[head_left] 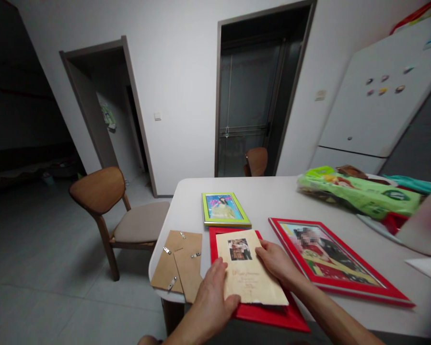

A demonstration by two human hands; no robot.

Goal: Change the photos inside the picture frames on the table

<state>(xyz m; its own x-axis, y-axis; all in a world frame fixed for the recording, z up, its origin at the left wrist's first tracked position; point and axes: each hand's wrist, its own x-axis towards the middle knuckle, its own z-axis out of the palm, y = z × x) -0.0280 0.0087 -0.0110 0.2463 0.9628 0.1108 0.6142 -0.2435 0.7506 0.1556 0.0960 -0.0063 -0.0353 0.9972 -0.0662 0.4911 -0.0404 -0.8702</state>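
Observation:
My left hand (215,292) grips the lower left side of a cream printed card (242,282), its thumb on the card's lower edge. The card carries a small photo at the top and lines of text below. My right hand (274,261) is closed on its upper right edge. Under the card lies a red picture frame (273,320), mostly covered, so its inside is hidden. Beside my left hand are brown backing boards (175,266) with metal clips. To the right of my right hand rests another red picture frame (344,261) with a photo in it.
A lime-green picture frame (226,210) lies farther back on the white table (273,196). At the table's right are a green plastic package (359,191) and a pinkish translucent object (425,227). A wooden chair (100,191) stands to the left, a fridge (373,105) at the right.

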